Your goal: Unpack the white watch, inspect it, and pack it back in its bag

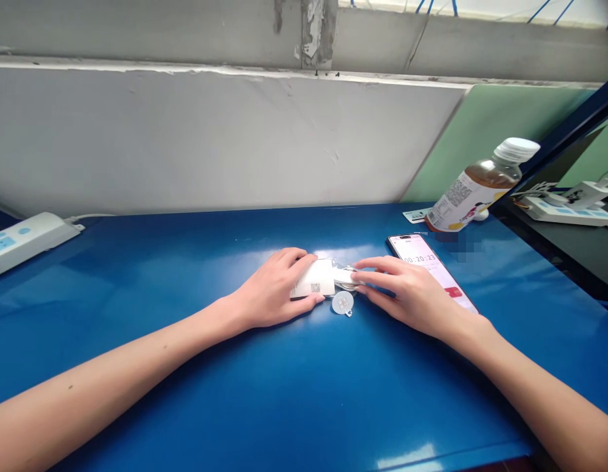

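In the head view, my left hand [279,288] grips a small white box with a QR code [316,278] between its thumb and fingers, flat on the blue table. My right hand [406,288] pinches a slim white piece [344,276] at the box's right end. What looks like a thin coiled cable shows around this piece, partly hidden by my fingertips. Just below them a round grey tag with a small loop [342,303] lies on the table, apart from both hands.
A phone showing a timer [422,252] lies partly under my right hand. Behind it stand a drink bottle with a white cap [473,193] and a small card [414,216]. Power strips [31,239] sit at far left and far right. A wall [210,144] bounds the blue table [264,406].
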### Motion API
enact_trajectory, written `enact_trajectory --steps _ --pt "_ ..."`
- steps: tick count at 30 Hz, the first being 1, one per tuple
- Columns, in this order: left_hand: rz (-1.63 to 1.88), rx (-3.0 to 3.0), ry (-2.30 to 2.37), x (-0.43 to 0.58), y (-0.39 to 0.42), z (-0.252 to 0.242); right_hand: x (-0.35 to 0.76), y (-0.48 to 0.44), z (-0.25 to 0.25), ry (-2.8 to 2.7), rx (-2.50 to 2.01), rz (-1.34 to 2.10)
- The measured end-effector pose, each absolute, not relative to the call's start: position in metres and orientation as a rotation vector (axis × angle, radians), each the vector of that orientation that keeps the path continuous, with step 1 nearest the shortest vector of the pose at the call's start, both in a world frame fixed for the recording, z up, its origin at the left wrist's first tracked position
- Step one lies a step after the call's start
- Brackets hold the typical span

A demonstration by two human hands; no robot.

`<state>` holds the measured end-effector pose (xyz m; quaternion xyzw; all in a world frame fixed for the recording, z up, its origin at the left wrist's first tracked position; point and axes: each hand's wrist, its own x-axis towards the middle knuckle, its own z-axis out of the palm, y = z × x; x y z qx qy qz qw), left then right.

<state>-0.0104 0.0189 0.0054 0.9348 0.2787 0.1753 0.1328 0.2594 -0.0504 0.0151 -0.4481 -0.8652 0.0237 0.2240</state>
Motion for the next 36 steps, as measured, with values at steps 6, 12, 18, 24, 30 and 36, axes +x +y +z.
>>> enact_trajectory --steps 6,12,18,24,30,36 --pt "0.529 2.732 0.815 -0.01 0.019 0.004 0.251 -0.056 0.013 -2.398 -1.237 0.193" --pt "0.529 2.749 0.821 -0.011 0.019 0.004 0.242 -0.059 0.012 -2.439 -1.247 0.095" --pt "0.527 2.763 0.821 -0.011 0.019 0.003 0.246 -0.059 0.017 -2.37 -1.285 -0.016" --pt "0.517 2.771 0.816 -0.011 0.019 0.004 0.242 -0.062 0.009 -2.456 -1.261 0.068" --pt "0.512 2.788 0.803 -0.011 0.019 0.003 0.24 -0.063 0.008 -2.513 -1.245 0.141" --pt "0.41 2.857 0.756 -0.01 0.02 0.004 0.242 -0.061 0.01 -2.558 -1.274 0.173"
